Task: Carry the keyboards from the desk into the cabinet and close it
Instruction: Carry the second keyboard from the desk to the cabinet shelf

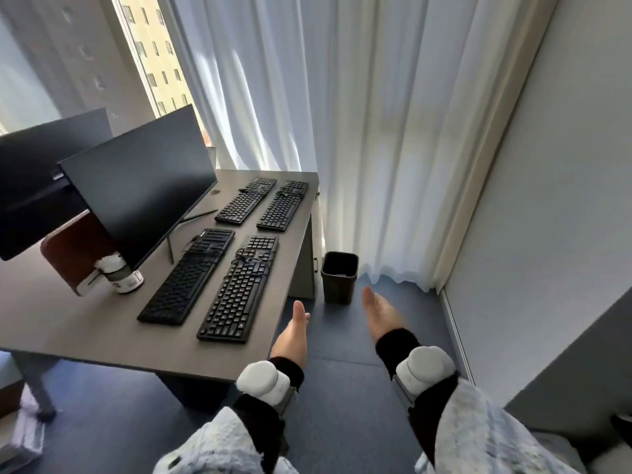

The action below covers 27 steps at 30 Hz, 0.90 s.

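Several black keyboards lie on the grey desk (102, 333), cables wound round them. The nearest keyboard (237, 292) sits by the desk's right edge, another (188, 277) lies to its left, and two more (246, 200) (284, 206) lie further back. My left hand (292, 333) is stretched out flat just off the desk's right edge, beside the nearest keyboard, holding nothing. My right hand (379, 314) is held out flat over the floor, also with nothing in it. A cabinet (306, 268) with a handle stands under the desk's far right end.
Two dark monitors (143, 189) (30, 186) stand on the desk's left part, with a white jar (121, 273) beside them. A black waste bin (338, 277) stands on the blue floor next to the cabinet. White curtains hang behind; a grey wall runs on the right.
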{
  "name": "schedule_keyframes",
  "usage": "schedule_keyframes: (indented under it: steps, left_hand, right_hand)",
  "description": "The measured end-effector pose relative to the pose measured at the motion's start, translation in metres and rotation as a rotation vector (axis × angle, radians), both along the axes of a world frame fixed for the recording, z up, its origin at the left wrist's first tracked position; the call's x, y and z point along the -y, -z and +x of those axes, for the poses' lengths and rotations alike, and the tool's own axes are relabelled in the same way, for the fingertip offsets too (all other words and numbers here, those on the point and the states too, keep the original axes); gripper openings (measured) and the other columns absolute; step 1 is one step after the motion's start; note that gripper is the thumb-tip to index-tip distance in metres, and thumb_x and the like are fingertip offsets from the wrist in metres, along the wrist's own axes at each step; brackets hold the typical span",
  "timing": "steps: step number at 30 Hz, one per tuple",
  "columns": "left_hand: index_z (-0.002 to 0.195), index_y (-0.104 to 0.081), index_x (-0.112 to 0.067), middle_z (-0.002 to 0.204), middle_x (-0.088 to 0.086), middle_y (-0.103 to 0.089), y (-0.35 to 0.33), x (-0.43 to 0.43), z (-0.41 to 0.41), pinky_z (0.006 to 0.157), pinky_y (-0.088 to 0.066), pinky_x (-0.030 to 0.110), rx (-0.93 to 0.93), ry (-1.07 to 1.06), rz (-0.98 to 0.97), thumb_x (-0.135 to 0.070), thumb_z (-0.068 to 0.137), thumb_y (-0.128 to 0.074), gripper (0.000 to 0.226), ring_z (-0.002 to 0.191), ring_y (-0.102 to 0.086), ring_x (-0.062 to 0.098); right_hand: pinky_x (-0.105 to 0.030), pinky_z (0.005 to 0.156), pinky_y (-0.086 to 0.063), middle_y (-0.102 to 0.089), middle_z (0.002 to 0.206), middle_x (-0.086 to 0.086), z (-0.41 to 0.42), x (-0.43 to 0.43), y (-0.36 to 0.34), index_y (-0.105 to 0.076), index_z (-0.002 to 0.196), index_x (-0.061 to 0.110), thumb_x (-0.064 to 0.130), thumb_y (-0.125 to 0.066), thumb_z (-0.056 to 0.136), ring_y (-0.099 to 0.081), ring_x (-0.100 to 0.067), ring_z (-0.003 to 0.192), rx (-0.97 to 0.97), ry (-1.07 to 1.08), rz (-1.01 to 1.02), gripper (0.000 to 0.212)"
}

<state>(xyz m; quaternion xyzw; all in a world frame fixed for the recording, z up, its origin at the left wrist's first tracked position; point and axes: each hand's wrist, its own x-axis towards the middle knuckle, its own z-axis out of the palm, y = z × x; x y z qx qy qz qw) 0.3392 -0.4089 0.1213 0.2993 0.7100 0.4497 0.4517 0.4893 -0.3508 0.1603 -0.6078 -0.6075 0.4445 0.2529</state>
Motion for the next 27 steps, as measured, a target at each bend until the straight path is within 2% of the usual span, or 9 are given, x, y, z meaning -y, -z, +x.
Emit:
schedule_keyframes:
  steps: [3, 10, 13, 16, 19, 22, 24, 27]
  left_hand:
    - [0.127, -0.058, -0.014, 0.137, 0.009, -0.056, 0.007, -0.04, -0.02, 0.11, -0.027, 0.04, 0.0, -0.014, -0.02, -0.068, 0.086, -0.009, 0.084, 0.127, -0.05, 0.026]
    - [0.117, -0.064, -0.01, 0.128, 0.01, -0.062, 0.023, -0.128, -0.052, 0.09, -0.03, 0.029, -0.003, -0.057, -0.045, -0.061, 0.092, -0.013, 0.076, 0.117, -0.057, 0.027]
    - [0.118, -0.063, -0.004, 0.129, 0.015, -0.061, 0.028, -0.183, -0.066, 0.098, -0.037, 0.034, -0.008, -0.134, -0.017, -0.057, 0.093, -0.016, 0.075, 0.121, -0.056, 0.031]
    - [0.121, -0.06, -0.001, 0.131, 0.018, -0.059, 0.02, -0.23, -0.07, 0.106, -0.036, 0.04, 0.021, -0.198, 0.001, -0.057, 0.093, -0.016, 0.076, 0.124, -0.053, 0.035]
    - [0.122, -0.06, 0.0, 0.132, 0.019, -0.058, 0.015, -0.307, -0.062, 0.106, -0.035, 0.04, 0.014, -0.265, -0.017, -0.056, 0.094, -0.016, 0.076, 0.123, -0.053, 0.035]
    - [0.124, -0.058, 0.001, 0.133, 0.02, -0.057, 0.01, -0.353, -0.062, 0.106, -0.036, 0.038, 0.018, -0.291, -0.026, -0.055, 0.094, -0.017, 0.075, 0.123, -0.053, 0.036]
    - [0.125, -0.057, 0.001, 0.133, 0.02, -0.057, 0.012, -0.377, -0.064, 0.104, -0.036, 0.036, 0.026, -0.318, -0.055, -0.054, 0.095, -0.016, 0.075, 0.123, -0.053, 0.036]
    - [0.125, -0.058, -0.002, 0.134, 0.015, -0.057, 0.011, -0.402, -0.078, 0.091, -0.033, 0.031, -0.01, -0.354, -0.102, -0.054, 0.095, -0.012, 0.076, 0.122, -0.055, 0.032]
  right_hand:
    - [-0.033, 0.114, -0.022, -0.035, 0.151, -0.009, -0.021, -0.036, 0.004, -0.034, 0.144, 0.009, 0.056, -0.023, 0.092, -0.032, -0.024, 0.14, 0.041, -0.029, -0.03, 0.07]
    - [-0.033, 0.111, -0.025, -0.04, 0.148, -0.009, -0.054, -0.139, 0.021, -0.036, 0.143, 0.013, 0.057, -0.019, 0.092, -0.036, -0.025, 0.137, 0.072, -0.079, -0.062, 0.07]
    - [-0.033, 0.111, -0.025, -0.04, 0.148, -0.009, -0.067, -0.2, 0.026, -0.036, 0.143, 0.013, 0.058, -0.019, 0.092, -0.036, -0.025, 0.137, 0.068, -0.112, -0.066, 0.071]
    - [-0.029, 0.109, -0.026, -0.041, 0.147, -0.008, -0.075, -0.251, 0.023, -0.037, 0.142, 0.01, 0.057, -0.019, 0.093, -0.037, -0.024, 0.136, 0.022, -0.169, -0.045, 0.07]
    - [-0.026, 0.091, -0.034, -0.058, 0.128, -0.014, -0.07, -0.333, 0.018, -0.051, 0.128, 0.007, 0.054, -0.02, 0.094, -0.052, -0.027, 0.117, 0.049, -0.203, -0.038, 0.066]
    - [-0.027, 0.081, -0.035, -0.063, 0.109, -0.018, -0.073, -0.385, 0.015, -0.059, 0.111, 0.001, 0.053, -0.021, 0.095, -0.055, -0.027, 0.096, 0.049, -0.223, -0.056, 0.066]
    - [-0.027, 0.077, -0.034, -0.06, 0.091, -0.014, -0.077, -0.417, 0.019, -0.057, 0.1, 0.002, 0.054, -0.02, 0.094, -0.052, -0.025, 0.086, 0.063, -0.236, -0.077, 0.064]
    - [-0.027, 0.073, -0.032, -0.048, 0.066, -0.001, -0.087, -0.45, 0.024, -0.051, 0.083, 0.009, 0.053, -0.019, 0.095, -0.049, -0.024, 0.079, 0.105, -0.258, -0.07, 0.056]
